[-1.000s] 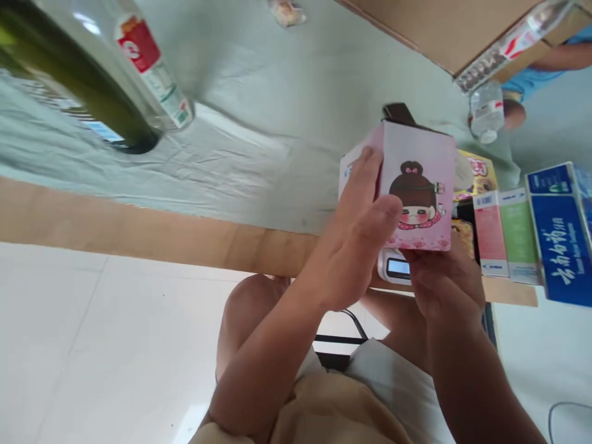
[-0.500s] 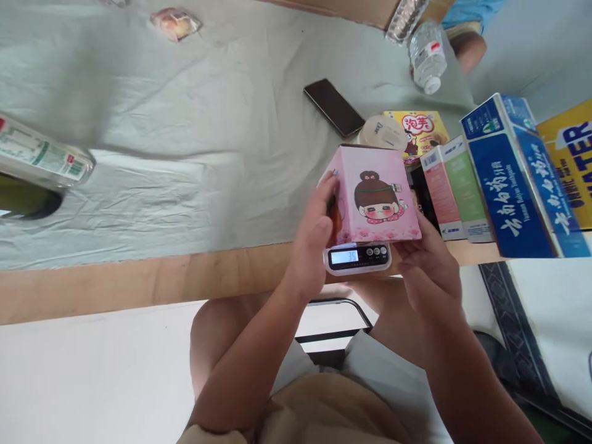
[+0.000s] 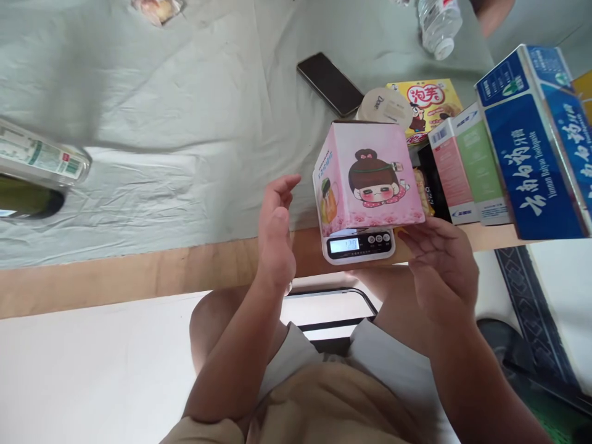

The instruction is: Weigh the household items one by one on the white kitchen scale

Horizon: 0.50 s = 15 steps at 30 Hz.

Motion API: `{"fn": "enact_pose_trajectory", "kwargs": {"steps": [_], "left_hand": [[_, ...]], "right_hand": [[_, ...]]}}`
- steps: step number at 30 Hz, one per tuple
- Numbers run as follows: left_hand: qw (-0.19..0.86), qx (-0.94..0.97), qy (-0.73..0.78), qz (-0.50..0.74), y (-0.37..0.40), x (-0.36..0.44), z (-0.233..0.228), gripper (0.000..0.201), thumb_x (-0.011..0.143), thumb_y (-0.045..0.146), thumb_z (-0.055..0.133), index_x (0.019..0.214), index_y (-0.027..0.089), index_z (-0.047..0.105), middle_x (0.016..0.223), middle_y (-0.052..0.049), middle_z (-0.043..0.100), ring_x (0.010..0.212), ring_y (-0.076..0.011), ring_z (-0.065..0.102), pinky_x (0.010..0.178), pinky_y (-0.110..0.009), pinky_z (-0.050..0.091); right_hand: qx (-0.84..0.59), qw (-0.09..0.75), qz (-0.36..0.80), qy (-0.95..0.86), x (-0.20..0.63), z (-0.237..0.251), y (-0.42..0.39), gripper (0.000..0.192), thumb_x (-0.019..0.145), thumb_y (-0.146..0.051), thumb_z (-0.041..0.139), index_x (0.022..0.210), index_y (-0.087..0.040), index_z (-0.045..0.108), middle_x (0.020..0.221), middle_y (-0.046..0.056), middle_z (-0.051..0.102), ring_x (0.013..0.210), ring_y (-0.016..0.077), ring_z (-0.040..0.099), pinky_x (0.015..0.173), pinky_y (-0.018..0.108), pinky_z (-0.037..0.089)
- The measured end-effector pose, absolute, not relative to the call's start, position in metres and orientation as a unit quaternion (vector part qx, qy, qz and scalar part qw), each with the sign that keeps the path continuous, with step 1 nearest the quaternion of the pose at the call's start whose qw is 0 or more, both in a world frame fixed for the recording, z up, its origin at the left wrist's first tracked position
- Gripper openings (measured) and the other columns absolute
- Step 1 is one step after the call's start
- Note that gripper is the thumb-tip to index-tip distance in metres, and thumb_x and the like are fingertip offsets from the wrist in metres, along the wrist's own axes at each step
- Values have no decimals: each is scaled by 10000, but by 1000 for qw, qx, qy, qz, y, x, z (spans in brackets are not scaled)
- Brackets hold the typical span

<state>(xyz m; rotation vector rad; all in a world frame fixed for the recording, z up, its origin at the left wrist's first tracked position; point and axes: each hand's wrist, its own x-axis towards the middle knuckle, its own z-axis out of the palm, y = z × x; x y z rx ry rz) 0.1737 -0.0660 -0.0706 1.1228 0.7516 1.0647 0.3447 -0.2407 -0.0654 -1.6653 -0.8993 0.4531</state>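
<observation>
A pink box [image 3: 370,179] printed with a cartoon girl stands upright on a small white digital scale [image 3: 359,244] at the table's near edge; the scale's display is lit. My left hand [image 3: 275,231] hovers open to the left of the box, a short gap away. To the right of the scale, just below the box's lower right corner, my right hand [image 3: 443,262] is open too, fingertips close to the box without gripping it.
A grey-green cloth [image 3: 185,123] covers the table. Behind the box lie a dark phone [image 3: 330,83], a round lid [image 3: 383,108] and a yellow snack box [image 3: 430,102]. Upright cartons [image 3: 467,163] and a blue box [image 3: 531,142] stand right. Bottles [image 3: 37,163] lie far left; a water bottle [image 3: 439,21] stands at the back.
The box was held in both hands, then set down on the scale. Both hands have let go and drawn apart; the left moved leftward.
</observation>
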Motion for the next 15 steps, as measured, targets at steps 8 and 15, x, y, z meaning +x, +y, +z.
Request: {"fn": "enact_pose_trajectory", "kwargs": {"steps": [8, 15], "left_hand": [[650, 523, 328, 444, -66, 170, -70, 473, 903, 673, 532, 1139, 287, 670, 1224, -78, 662, 1194, -281, 609, 957, -425, 510], [630, 612, 268, 395, -63, 175, -78, 566, 975, 727, 445, 1123, 249, 711, 1146, -87, 700, 1102, -267, 652, 1006, -439, 510]], "right_hand": [[-712, 568, 183, -370, 335, -57, -239, 523, 852, -151, 612, 1330, -363, 628, 1374, 46, 718, 1319, 229, 698, 1134, 491, 621], [-727, 553, 142, -381, 340, -35, -227, 445, 889, -270, 650, 1322, -365, 612, 1465, 68, 627, 1401, 242, 628, 1209, 506, 550]]}}
